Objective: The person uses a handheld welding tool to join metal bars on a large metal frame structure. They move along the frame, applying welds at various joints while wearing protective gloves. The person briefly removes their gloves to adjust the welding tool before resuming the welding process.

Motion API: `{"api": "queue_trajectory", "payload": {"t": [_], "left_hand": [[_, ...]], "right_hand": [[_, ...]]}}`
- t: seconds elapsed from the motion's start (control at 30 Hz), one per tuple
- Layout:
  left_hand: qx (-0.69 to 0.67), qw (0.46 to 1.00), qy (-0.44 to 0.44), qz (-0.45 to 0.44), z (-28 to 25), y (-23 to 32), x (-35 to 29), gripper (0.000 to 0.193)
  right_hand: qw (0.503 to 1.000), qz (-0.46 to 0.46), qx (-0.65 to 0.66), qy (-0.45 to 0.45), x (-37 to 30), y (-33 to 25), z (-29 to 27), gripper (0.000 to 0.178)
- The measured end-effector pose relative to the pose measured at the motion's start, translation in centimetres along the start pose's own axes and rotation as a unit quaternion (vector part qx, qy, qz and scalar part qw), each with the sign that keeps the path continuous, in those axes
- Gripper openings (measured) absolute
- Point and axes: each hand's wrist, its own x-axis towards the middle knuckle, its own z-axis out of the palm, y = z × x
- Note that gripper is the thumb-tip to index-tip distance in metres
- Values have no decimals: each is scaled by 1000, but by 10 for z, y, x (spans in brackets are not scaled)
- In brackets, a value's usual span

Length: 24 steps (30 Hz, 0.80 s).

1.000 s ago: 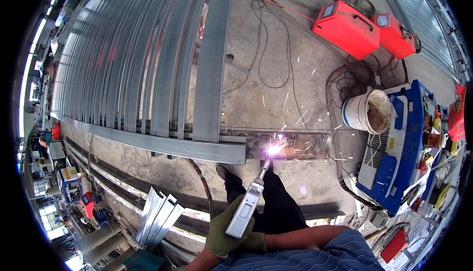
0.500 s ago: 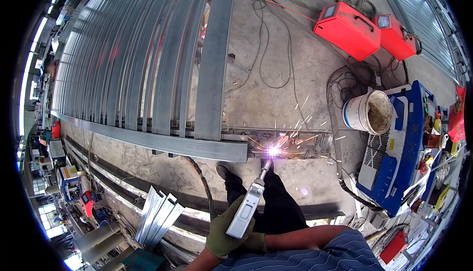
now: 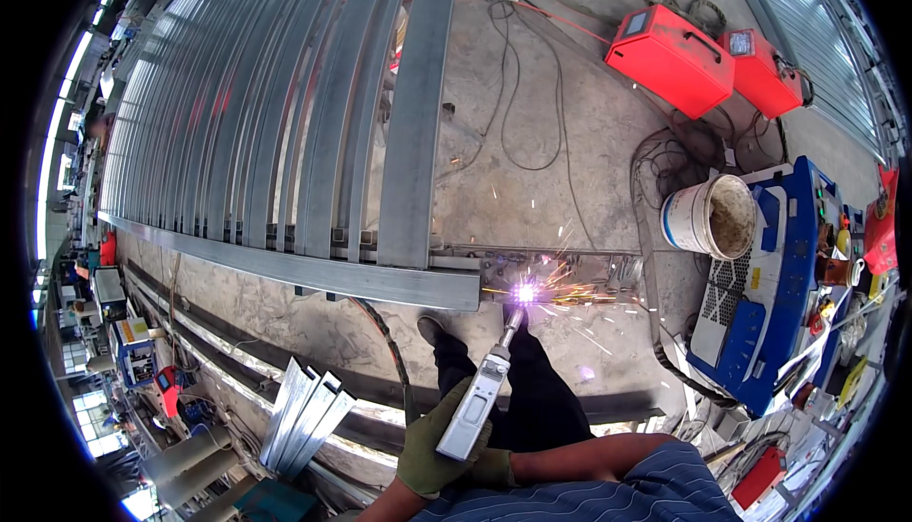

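Note:
A silver-white handheld welding torch [image 3: 476,403] points away from me, its nozzle tip at a bright violet-white glare with sparks. My left hand [image 3: 429,454], in a green work glove, is closed around the torch body from the left. My right hand [image 3: 493,467], gloved too, is closed against the torch's rear end from the right and is partly hidden behind it. Beside the glare is the right end of a long grey steel tube [image 3: 399,284], which runs along the near side of a rack of parallel tubes [image 3: 413,132]. The glare hides the exact spot at the tip.
A blue machine [image 3: 796,284] carries a dirty white bucket [image 3: 686,218] at right. Two red machine boxes [image 3: 673,61] stand farther back among loose cables [image 3: 560,113]. Cut metal profiles [image 3: 306,416] lie at lower left. A dark hose [image 3: 385,337] passes near my left foot.
The spark spray has shifted, now streaming more orange and lower toward the right. Both hands and the torch have hardly moved.

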Motion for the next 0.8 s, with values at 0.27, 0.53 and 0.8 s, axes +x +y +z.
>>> {"api": "queue_trajectory", "payload": {"t": [0.27, 0.53, 0.8], "left_hand": [[0, 1000, 7, -3, 1, -2, -3, 66], [-8, 1000, 13, 16, 2, -7, -6, 66], [-7, 1000, -1, -10, 1, -8, -9, 69]], "right_hand": [[991, 65, 117, 8, -2, -11, -2, 45], [994, 62, 82, -31, 2, 3, 2, 57], [991, 62, 115, -23, 2, -6, -2, 55]]}}
